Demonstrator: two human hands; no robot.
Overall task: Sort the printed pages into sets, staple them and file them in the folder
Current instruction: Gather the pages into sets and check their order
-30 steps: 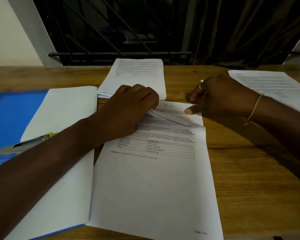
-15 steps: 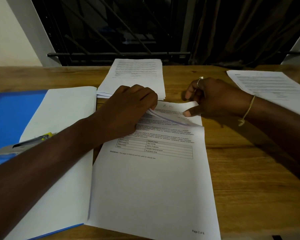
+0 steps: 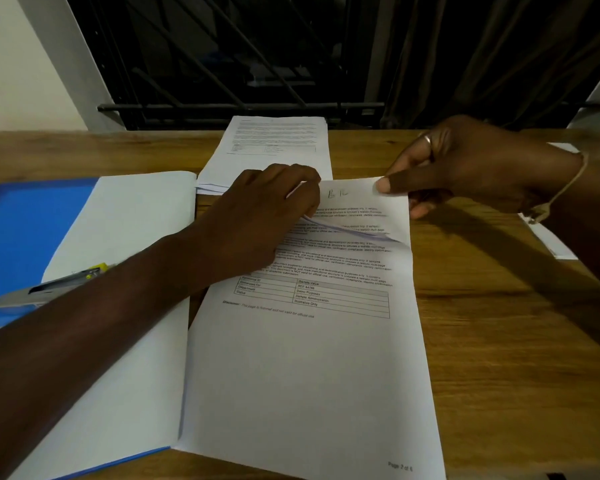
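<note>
At the middle of the table the set of pages lies square in front of you, its foot marked page 2 of 6, so you appear to be checking page order before stapling. Your left hand sits at 10 o'clock on that set, knuckles up and fingers curled onto the paper, probably to pin the lower pages so nothing slides. Whether those fingertips pinch a page or only press is hidden under the hand, so you cannot tell. Your right hand, at 2 o'clock, is clamped on the far right corner of the top sheet: thumb on top, fingers beneath, the corner raised clear of the pages below. That lets you peel one leaf without dragging the rest. A second stack waits at 12 o'clock, just beyond your left knuckles, and another pile shows at 3 o'clock, partly hidden by your right wrist. The folder lies open at 9 o'clock with white sheets in it, and the stapler rests on it, partly hidden by your left forearm and close by. Neither stapling nor filing of this set looks begun.
</note>
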